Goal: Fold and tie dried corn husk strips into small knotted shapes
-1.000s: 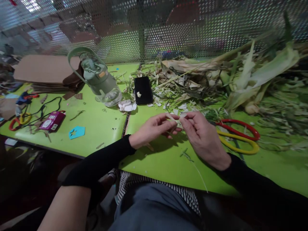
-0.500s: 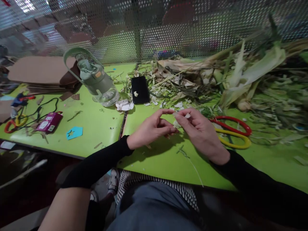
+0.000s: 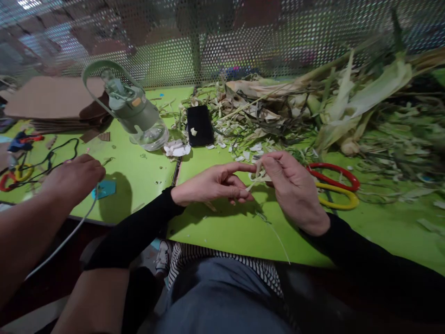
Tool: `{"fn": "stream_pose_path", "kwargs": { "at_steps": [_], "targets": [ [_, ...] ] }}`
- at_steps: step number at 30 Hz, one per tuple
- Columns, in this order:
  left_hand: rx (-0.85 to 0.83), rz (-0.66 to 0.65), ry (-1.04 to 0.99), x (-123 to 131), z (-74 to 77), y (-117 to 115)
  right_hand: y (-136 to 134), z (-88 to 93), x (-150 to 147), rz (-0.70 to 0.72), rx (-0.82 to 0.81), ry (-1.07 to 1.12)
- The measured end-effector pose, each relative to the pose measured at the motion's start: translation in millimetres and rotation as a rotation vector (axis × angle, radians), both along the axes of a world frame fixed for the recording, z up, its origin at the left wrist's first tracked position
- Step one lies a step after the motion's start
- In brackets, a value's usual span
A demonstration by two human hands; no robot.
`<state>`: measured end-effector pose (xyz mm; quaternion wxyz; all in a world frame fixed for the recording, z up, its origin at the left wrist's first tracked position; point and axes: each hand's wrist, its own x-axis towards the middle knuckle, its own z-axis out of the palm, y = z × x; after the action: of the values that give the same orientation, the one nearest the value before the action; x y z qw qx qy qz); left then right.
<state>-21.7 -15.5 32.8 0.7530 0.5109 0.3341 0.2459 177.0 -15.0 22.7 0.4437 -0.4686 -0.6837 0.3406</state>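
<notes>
My left hand (image 3: 215, 184) and my right hand (image 3: 295, 192) meet over the green table (image 3: 225, 232). Between their fingertips is a small pale strip of corn husk (image 3: 257, 176), bent into a loop. The right thumb and fingers pinch its upper part. At its lower end, the left thumb and a fingertip hold it, with the left index finger stretched along the top. Just right of my right hand lie scissors with one red and one yellow handle (image 3: 339, 204), their blades mostly hidden. A thin green tuft with a thread (image 3: 276, 232) lies below my hands.
Corn husks (image 3: 365, 111) and shreds cover the table's back right. A phone (image 3: 200, 125) and a water bottle (image 3: 139, 111) stand behind my hands. Another person's hand (image 3: 74, 178) is at left, beside a blue paper piece (image 3: 106, 189). Brown sheets (image 3: 55, 99) are stacked farther back.
Another person's arm has come in from the left, over where the magenta box showed. The husk strip between my fingers now shows a loop and a stretched lower end.
</notes>
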Motion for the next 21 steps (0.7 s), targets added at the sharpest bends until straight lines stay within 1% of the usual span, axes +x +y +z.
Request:
{"fn": "stream_pose_path", "kwargs": {
  "at_steps": [2, 4, 7, 10, 12, 16, 21],
  "targets": [
    [-0.024, -0.014, -0.014, 1, 0.9, 0, -1, 0.8, 0, -0.019, 0.023, -0.029],
    [-0.011, 0.012, -0.032, 5, -0.5, -2, -2, 0.2, 0, -0.035, 0.046, -0.071],
    [0.095, 0.093, -0.037, 14, -5.8, -4, -4, -2.6, -1, -0.022, 0.038, -0.127],
    [0.191, 0.21, -0.063, 21, -12.3, -4, -6, -5.6, -2, 0.028, 0.001, -0.09],
    [0.209, 0.246, -0.086, 22, -15.7, -3, -6, -6.6, -2, 0.063, -0.026, -0.055],
    [0.23, 0.29, -0.125, 18, -18.5, -1, -3, -5.0, 2, 0.058, -0.052, -0.053],
    [0.215, 0.283, -0.088, 12, -17.8, 1, 1, -1.3, 7, 0.084, 0.003, -0.113]
  ]
}}
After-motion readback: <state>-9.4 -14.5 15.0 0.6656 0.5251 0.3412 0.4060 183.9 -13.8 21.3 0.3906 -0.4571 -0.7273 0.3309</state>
